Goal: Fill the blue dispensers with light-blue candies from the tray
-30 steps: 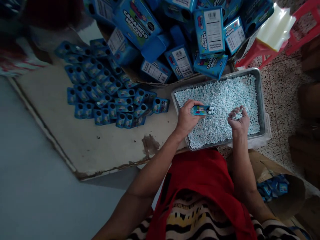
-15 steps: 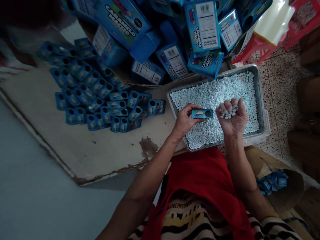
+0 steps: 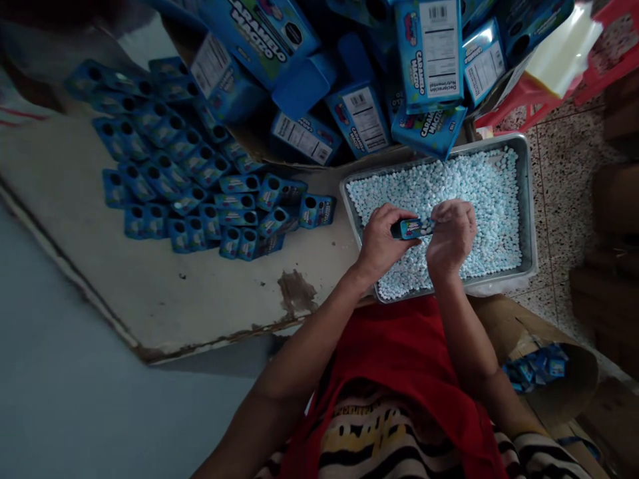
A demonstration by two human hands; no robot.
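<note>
Over the metal tray point(image 3: 531, 213) of pale blue and white candies point(image 3: 479, 179), my left hand point(image 3: 383, 241) grips a small blue candy box point(image 3: 409, 229) on its side. The box's end points right, toward my right hand point(image 3: 452, 233). My right hand is closed and tipped against that end, its fingers curled around small candies. A few candies show between the fingertips and the box; how many have passed into it is hidden.
Many small blue boxes point(image 3: 192, 159) stand in rows on the worn table point(image 3: 239, 293) at left. A carton above holds larger blue boxes point(image 3: 432, 53). Red plastic furniture point(image 3: 612, 40) is at upper right. A cardboard carton point(image 3: 574, 392) with blue packets stands at lower right.
My right hand has turned over from palm up and moved left to the end of the small box. The box now tilts slightly in my left hand.
</note>
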